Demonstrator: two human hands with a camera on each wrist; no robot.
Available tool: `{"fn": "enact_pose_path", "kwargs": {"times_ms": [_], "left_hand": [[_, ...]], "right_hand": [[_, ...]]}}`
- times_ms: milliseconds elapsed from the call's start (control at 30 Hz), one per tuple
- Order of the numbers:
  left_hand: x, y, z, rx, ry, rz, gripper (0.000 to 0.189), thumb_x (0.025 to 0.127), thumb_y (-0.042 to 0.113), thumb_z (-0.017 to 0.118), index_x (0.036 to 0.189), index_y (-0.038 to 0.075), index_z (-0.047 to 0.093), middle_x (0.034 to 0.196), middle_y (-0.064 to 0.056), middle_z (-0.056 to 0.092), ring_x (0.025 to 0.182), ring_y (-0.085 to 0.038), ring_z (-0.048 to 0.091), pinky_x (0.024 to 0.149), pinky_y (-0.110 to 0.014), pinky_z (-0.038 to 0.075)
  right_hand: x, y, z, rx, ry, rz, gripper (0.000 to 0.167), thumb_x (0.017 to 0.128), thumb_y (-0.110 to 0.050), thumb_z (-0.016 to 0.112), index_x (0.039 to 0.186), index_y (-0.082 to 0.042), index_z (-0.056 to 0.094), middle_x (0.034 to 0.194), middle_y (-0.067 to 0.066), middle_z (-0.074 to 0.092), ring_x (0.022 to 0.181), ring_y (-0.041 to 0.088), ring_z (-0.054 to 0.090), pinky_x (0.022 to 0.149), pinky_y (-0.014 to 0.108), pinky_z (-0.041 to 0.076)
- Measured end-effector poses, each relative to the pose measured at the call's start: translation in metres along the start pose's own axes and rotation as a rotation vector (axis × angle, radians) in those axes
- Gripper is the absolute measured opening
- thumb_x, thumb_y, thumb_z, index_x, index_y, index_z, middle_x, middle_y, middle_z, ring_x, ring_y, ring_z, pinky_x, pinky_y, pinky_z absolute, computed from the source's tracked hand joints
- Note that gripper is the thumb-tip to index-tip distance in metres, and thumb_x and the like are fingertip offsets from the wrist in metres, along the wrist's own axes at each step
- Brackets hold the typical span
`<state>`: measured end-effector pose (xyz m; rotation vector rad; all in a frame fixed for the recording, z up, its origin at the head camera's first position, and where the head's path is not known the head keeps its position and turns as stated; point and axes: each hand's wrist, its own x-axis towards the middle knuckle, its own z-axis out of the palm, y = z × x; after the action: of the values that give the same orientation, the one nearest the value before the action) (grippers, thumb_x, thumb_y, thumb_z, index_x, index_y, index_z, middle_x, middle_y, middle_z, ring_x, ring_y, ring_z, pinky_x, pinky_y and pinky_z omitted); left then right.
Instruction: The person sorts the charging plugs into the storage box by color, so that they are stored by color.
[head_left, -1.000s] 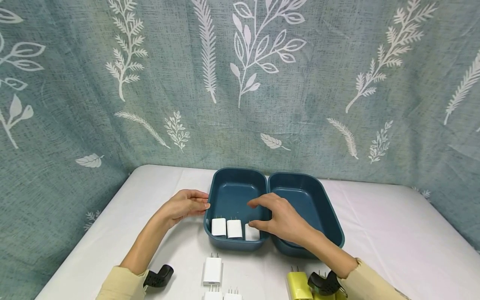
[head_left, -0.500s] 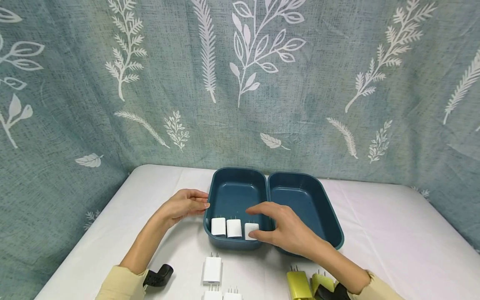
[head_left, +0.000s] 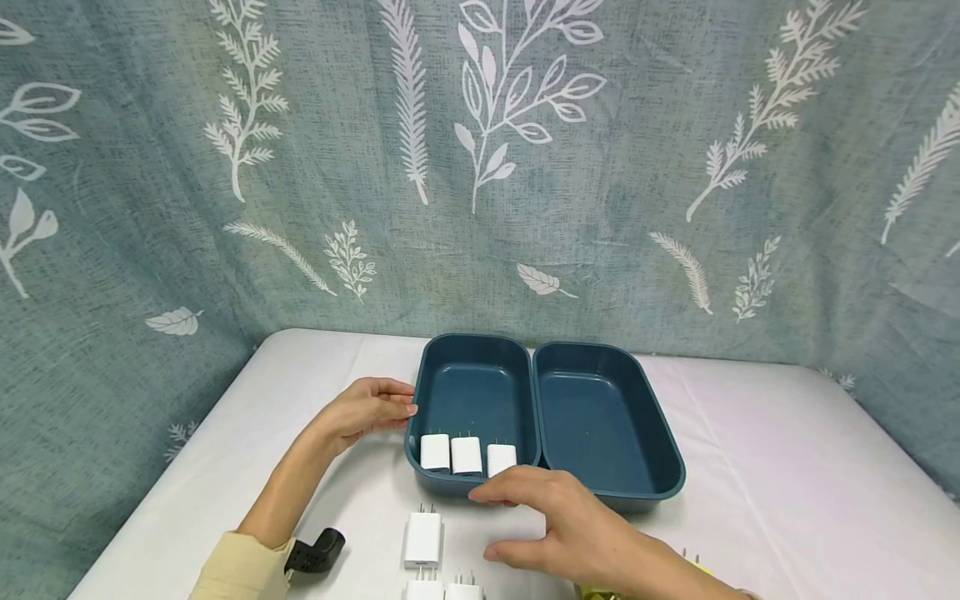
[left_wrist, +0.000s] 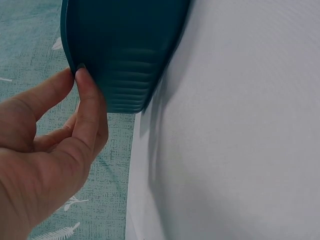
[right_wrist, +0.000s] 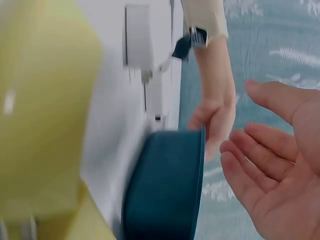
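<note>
Two dark blue bins stand side by side in the head view, a left bin (head_left: 476, 387) and a right bin (head_left: 609, 425). In the left bin's near end, several white charger plugs (head_left: 467, 456) lie in a row, prongs pointing away. My left hand (head_left: 367, 410) holds the left bin's outer rim; in the left wrist view, thumb and finger (left_wrist: 86, 95) meet at its edge. My right hand (head_left: 558, 525) hovers empty before the bins, with thumb and fingers spread apart. Below it, yellow charger plugs (head_left: 600, 593) are mostly hidden by the hand and forearm.
More white plugs, including a separate white plug (head_left: 423, 537), lie on the white tabletop (head_left: 795, 450) in front of the left bin. A leaf-patterned green curtain (head_left: 570, 208) hangs behind and at the left. A black wrist camera (head_left: 318, 552) sits on my left arm.
My right hand has drawn back from over the left bin's white plugs toward the near side, its fingers still apart. The left hand stays on the rim.
</note>
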<state>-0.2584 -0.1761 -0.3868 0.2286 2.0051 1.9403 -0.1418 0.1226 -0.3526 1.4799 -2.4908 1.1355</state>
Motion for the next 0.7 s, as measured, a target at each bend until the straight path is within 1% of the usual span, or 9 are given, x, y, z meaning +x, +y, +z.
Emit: {"fn": "enact_pose_path", "kwargs": {"times_ms": [100, 200, 267, 333, 400, 467, 567, 633, 700], "left_hand": [[0.0, 0.0, 0.0, -0.003, 0.001, 0.001, 0.04, 0.092, -0.005, 0.062, 0.127, -0.019, 0.048, 0.101, -0.013, 0.068, 0.087, -0.015, 0.067, 0.084, -0.032, 0.056], [0.0, 0.0, 0.0, -0.01, -0.002, 0.006, 0.04, 0.092, -0.005, 0.061, 0.127, -0.02, 0.048, 0.101, -0.014, 0.068, 0.088, -0.015, 0.067, 0.084, -0.031, 0.056], [0.0, 0.0, 0.0, -0.01, -0.004, 0.006, 0.04, 0.092, -0.006, 0.061, 0.127, -0.02, 0.048, 0.101, -0.014, 0.068, 0.088, -0.015, 0.067, 0.083, -0.03, 0.056], [0.0, 0.0, 0.0, -0.009, -0.003, 0.006, 0.04, 0.092, -0.005, 0.061, 0.126, -0.02, 0.048, 0.1, -0.013, 0.067, 0.088, -0.015, 0.066, 0.082, -0.029, 0.056], [0.0, -0.001, 0.0, -0.01, -0.003, 0.004, 0.039, 0.092, -0.005, 0.062, 0.126, -0.02, 0.048, 0.1, -0.013, 0.067, 0.087, -0.015, 0.066, 0.082, -0.029, 0.056], [0.0, -0.001, 0.0, -0.011, -0.003, 0.001, 0.04, 0.092, -0.005, 0.062, 0.126, -0.019, 0.048, 0.1, -0.012, 0.067, 0.087, -0.015, 0.066, 0.083, -0.03, 0.056], [0.0, -0.001, 0.0, -0.016, 0.0, -0.004, 0.04, 0.092, -0.006, 0.061, 0.127, -0.019, 0.048, 0.101, -0.012, 0.066, 0.089, -0.015, 0.066, 0.084, -0.031, 0.056], [-0.001, 0.0, 0.0, -0.015, 0.001, -0.006, 0.04, 0.092, -0.005, 0.061, 0.127, -0.019, 0.048, 0.101, -0.013, 0.066, 0.089, -0.015, 0.066, 0.084, -0.031, 0.056], [-0.001, 0.0, 0.0, -0.014, 0.004, -0.007, 0.04, 0.092, -0.005, 0.061, 0.127, -0.019, 0.048, 0.102, -0.013, 0.066, 0.089, -0.015, 0.066, 0.083, -0.03, 0.056]], "right_hand": [[-0.003, -0.007, 0.006, 0.036, -0.051, 0.017, 0.037, 0.092, -0.027, 0.074, 0.127, -0.016, 0.064, 0.12, -0.008, 0.064, 0.105, 0.008, 0.061, 0.086, 0.027, 0.054], [-0.007, -0.009, 0.013, 0.074, -0.103, 0.015, 0.037, 0.094, -0.026, 0.071, 0.128, -0.013, 0.063, 0.118, -0.003, 0.066, 0.103, 0.008, 0.061, 0.084, 0.025, 0.054], [-0.011, -0.006, 0.021, 0.095, -0.132, -0.001, 0.039, 0.095, -0.027, 0.07, 0.129, -0.01, 0.062, 0.118, 0.0, 0.066, 0.101, 0.009, 0.062, 0.082, 0.024, 0.054], [-0.016, 0.003, 0.031, 0.079, -0.161, -0.005, 0.041, 0.095, -0.031, 0.069, 0.13, -0.01, 0.061, 0.117, -0.001, 0.066, 0.097, 0.006, 0.061, 0.08, 0.021, 0.053], [-0.019, 0.007, 0.04, 0.073, -0.203, 0.041, 0.042, 0.096, -0.034, 0.068, 0.13, -0.011, 0.062, 0.116, -0.005, 0.065, 0.093, 0.002, 0.059, 0.078, 0.019, 0.052], [-0.021, 0.009, 0.046, 0.021, -0.242, 0.081, 0.039, 0.097, -0.036, 0.065, 0.128, -0.011, 0.063, 0.115, -0.008, 0.065, 0.092, -0.001, 0.057, 0.078, 0.018, 0.051], [-0.02, 0.006, 0.048, -0.082, -0.272, 0.081, 0.034, 0.098, -0.033, 0.064, 0.124, -0.011, 0.067, 0.114, -0.008, 0.065, 0.097, 0.0, 0.056, 0.082, 0.018, 0.051], [-0.02, 0.006, 0.05, -0.164, -0.261, 0.022, 0.031, 0.098, -0.03, 0.064, 0.121, -0.01, 0.067, 0.113, -0.005, 0.066, 0.1, 0.002, 0.057, 0.084, 0.018, 0.05], [-0.021, 0.006, 0.053, -0.21, -0.249, -0.031, 0.029, 0.099, -0.028, 0.063, 0.12, -0.009, 0.068, 0.112, -0.004, 0.066, 0.103, 0.004, 0.058, 0.085, 0.017, 0.049]]}}
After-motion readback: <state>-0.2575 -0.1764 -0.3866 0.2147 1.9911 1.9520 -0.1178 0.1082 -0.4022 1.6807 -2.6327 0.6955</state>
